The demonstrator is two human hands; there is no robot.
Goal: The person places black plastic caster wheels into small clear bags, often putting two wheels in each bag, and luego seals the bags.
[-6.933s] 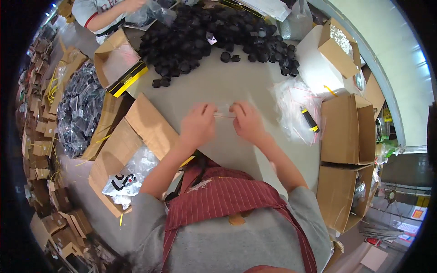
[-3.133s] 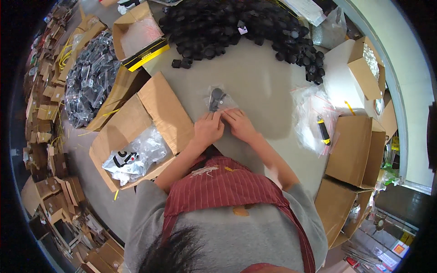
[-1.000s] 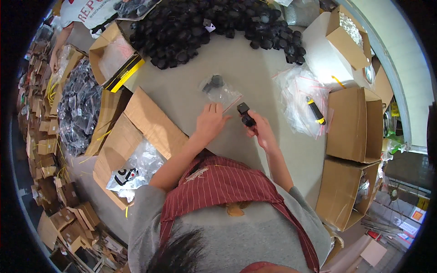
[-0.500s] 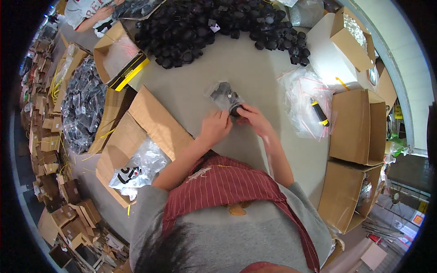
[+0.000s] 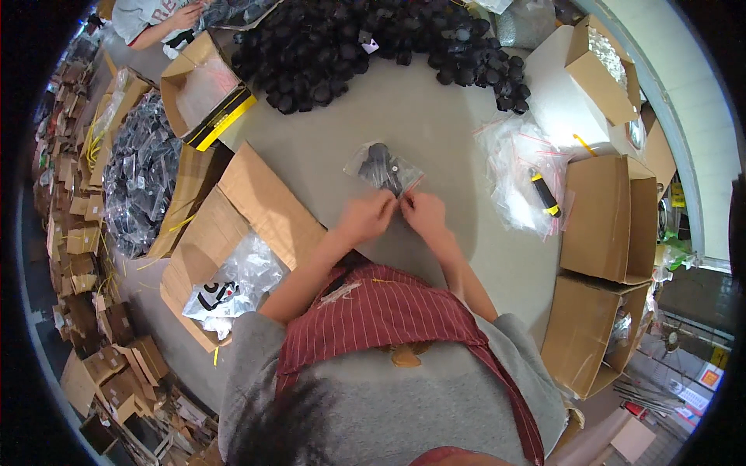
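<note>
Clear bag (image 5: 364, 166) with black parts (image 5: 378, 155) inside lies flat on the surface (image 5: 435, 116) at the middle of the frame, its near edge under the fingers of both hands.

From the left edge, many cardboard boxes (image 5: 79, 245) crowd down the side of the frame. Beside them, at centre left, is a large heap of bagged dark pieces (image 5: 141, 175). At the upper left, a co-worker's hand (image 5: 186, 15) shows near dark bagged goods, above an open carton with a yellow and black side (image 5: 224, 124). Lower down, a brown carton (image 5: 268, 198) stands open with crumpled clear plastic (image 5: 252, 268) in it.

Near the centre, the left hand (image 5: 369, 217) has its fingertips pinched on the bag's near edge; it is slightly blurred. Just beside it, the right hand (image 5: 425, 216) pinches the same edge. A wide pile of black pieces (image 5: 326, 58) covers the upper centre.

Right of centre, a black and yellow cutter (image 5: 545, 193) rests on a spread of clear bags with red lines (image 5: 509, 167). At the upper right, a small open carton (image 5: 597, 92) leans beside a white slab (image 5: 548, 93). Below, two brown boxes (image 5: 594, 217) stand one under the other in the frame.
</note>
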